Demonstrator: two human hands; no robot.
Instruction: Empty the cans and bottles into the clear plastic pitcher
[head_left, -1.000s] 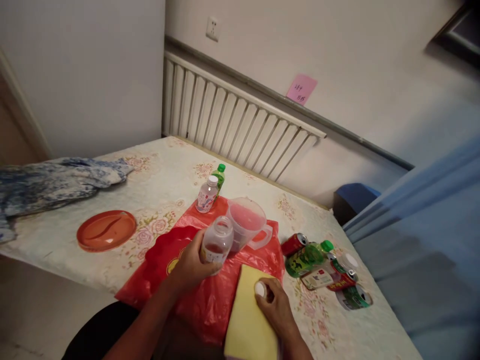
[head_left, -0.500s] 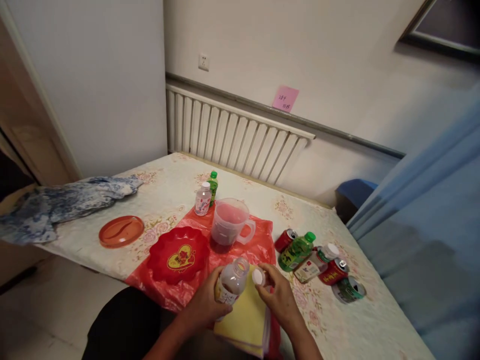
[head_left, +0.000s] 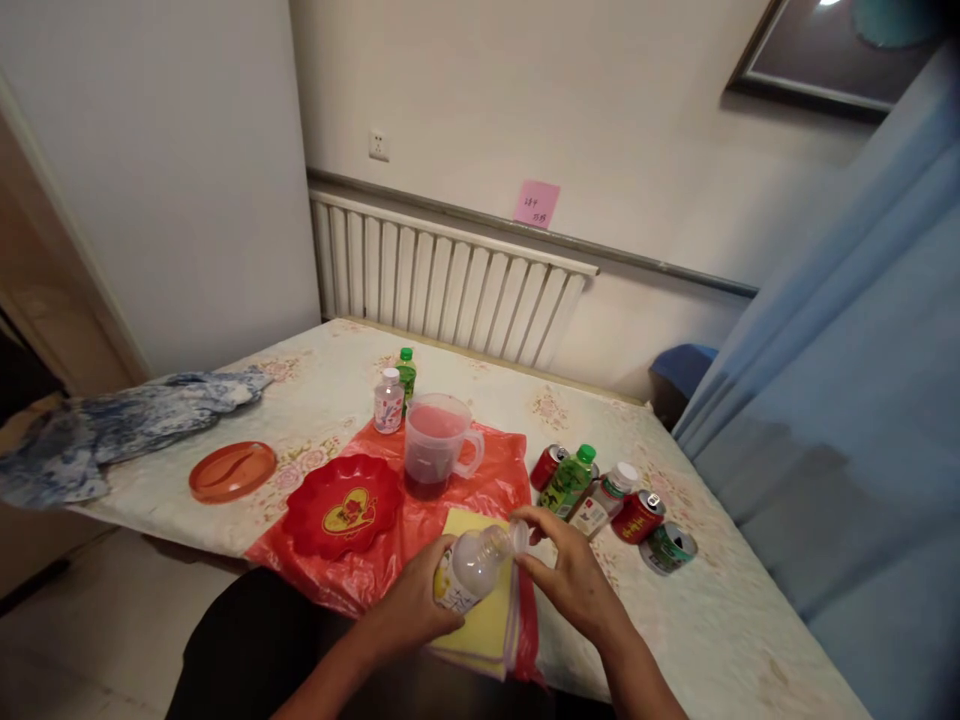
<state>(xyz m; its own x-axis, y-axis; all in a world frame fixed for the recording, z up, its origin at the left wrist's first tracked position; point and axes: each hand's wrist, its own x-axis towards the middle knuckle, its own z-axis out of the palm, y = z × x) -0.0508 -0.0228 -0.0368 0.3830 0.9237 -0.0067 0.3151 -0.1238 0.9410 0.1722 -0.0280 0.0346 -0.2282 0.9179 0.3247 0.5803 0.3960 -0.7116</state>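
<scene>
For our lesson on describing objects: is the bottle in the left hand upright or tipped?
Tipped: the bottle in the left hand leans, its neck slanting toward the white cap in the right hand.

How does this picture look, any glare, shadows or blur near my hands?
In the head view, a bright reflection at the top of the framed picture; a dark shadow across the blue curtain; glints on the bottle; the pale cap in your right hand looks slightly soft-edged.

Single head-worn view — faces forward and down across table [head_left: 750, 640] to radiator [head_left: 450, 275]; left hand [head_left: 416, 600], right hand [head_left: 570, 570] close, low in frame.
</scene>
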